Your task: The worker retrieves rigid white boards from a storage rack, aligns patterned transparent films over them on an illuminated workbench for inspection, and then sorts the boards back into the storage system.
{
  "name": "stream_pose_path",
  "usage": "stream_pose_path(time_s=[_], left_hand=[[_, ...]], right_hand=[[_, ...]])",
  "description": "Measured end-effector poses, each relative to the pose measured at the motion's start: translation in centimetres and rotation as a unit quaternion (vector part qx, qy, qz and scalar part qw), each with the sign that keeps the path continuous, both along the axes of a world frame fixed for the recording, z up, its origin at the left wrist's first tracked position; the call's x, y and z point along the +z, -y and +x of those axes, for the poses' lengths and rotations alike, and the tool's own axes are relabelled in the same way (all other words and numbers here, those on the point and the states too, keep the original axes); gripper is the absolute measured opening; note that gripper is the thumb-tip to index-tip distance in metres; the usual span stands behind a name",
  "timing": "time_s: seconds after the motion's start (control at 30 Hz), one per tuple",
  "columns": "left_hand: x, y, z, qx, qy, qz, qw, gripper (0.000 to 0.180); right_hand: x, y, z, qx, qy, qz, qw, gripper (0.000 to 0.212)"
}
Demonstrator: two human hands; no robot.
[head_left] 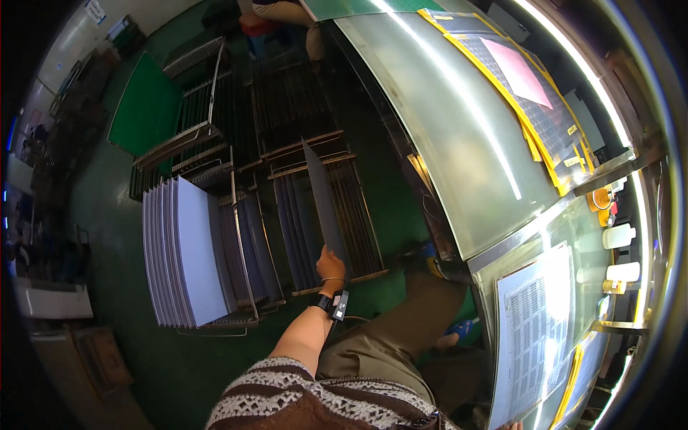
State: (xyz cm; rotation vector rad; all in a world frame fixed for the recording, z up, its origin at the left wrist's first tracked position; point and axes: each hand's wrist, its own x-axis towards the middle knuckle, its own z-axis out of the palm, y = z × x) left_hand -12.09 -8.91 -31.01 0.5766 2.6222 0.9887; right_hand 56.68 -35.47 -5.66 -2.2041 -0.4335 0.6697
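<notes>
My left hand, with a dark strap and a small device at the wrist, is closed on the near edge of a thin dark grey panel. That panel stands on edge, tilted, in a slotted rack beside several similar upright panels. Only fingertips of my right hand show at the bottom edge. They are by the near end of a pale perforated sheet on the glossy worktable; whether they grip it is hidden.
Left of the rack stands another rack of pale blue panels. Behind it a green board leans on a rack. Yellow-edged dark sheets and a pink sheet lie on the far worktable. White bottles line its right side. A person's leg shows at the back.
</notes>
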Motion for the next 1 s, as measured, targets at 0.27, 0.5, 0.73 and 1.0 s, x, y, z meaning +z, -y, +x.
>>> stream_pose_path(time_s=[0.27, 0.5, 0.73, 1.0], left_hand=[[1.4, -0.5, 0.6, 0.005, -0.004, 0.004, 1.000, 0.032], [1.2, -0.6, 0.2, -0.005, 0.015, -0.015, 1.000, 0.033], [0.7, -1.7, 0.1, -0.017, -0.008, -0.050, 0.999, 0.037], [-0.9, -4.5, -0.5, -0.197, -0.051, -0.212, 0.956, 0.048]], right_hand=[[0.9, -0.8, -1.1, -0.067, -0.051, 0.040, 0.996, 0.039], [0.5, -0.8, -1.0, -0.048, -0.045, 0.040, 0.997, 0.041], [2.2, -1.6, -4.0, -0.037, -0.001, -0.008, 0.999, 0.039], [1.8, -0.9, -3.6, -0.061, -0.021, 0.053, 0.996, 0.024]])
